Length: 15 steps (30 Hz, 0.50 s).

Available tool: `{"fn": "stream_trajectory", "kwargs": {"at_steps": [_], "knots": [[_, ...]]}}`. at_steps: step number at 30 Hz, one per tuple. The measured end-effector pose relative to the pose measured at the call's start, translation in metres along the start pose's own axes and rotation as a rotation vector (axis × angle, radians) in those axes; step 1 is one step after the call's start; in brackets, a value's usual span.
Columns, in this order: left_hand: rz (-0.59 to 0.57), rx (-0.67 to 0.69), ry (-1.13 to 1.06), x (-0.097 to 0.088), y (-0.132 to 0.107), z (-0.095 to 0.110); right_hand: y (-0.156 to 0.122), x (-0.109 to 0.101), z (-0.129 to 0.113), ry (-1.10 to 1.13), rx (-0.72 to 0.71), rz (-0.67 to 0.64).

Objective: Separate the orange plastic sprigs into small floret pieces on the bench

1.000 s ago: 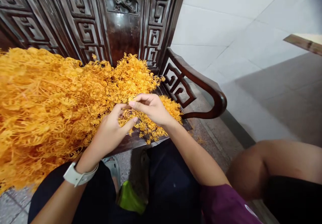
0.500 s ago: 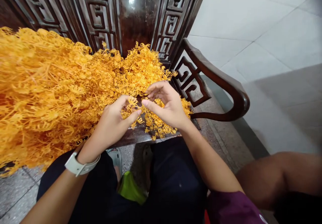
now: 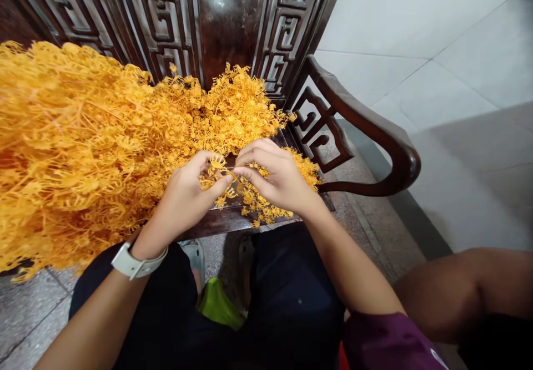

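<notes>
Between my two hands is a small yellow-orange plastic flower sprig (image 3: 217, 163) with thin curled petals. My left hand (image 3: 189, 192) is closed on it, thumb and fingers pinching its stem, with petals showing above the thumb. My right hand (image 3: 272, 173) is closed too, thumb and index fingertips pinching the sprig's thin stem close to my left thumb tip. A large heap of the same yellow sprigs (image 3: 91, 148) lies left of and behind my hands. A smaller pile (image 3: 266, 210) lies below and beside my right hand.
A dark carved wooden bench has its seat edge (image 3: 225, 223) before my knees and a curved armrest (image 3: 375, 131) at right. A bright green object (image 3: 219, 303) is between my legs. Another person's bare limb (image 3: 462, 287) is at lower right, near the tiled wall (image 3: 408, 20).
My right hand's fingers have closed from a spread pose into a pinch at the sprig's stem, meeting my left thumb. The left hand keeps its hold. The view has shifted slightly.
</notes>
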<state>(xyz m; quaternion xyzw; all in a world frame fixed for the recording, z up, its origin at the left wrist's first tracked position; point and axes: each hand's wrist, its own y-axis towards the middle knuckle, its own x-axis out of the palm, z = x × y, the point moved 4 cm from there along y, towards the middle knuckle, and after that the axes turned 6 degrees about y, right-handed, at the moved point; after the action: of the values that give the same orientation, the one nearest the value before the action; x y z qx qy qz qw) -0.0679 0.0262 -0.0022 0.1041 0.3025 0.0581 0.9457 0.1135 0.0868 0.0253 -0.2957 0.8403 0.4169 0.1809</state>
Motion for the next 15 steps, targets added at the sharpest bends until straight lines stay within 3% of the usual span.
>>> {"fn": "stream_trajectory", "kwargs": {"at_steps": [8,15], "knots": [[-0.022,0.004,0.082,0.003,0.001,-0.005,-0.003,-0.019,0.008,0.142,0.094,0.244],[-0.059,0.027,0.230,0.006,0.000,-0.010,-0.007,-0.038,0.012,0.202,0.091,0.511]]}}
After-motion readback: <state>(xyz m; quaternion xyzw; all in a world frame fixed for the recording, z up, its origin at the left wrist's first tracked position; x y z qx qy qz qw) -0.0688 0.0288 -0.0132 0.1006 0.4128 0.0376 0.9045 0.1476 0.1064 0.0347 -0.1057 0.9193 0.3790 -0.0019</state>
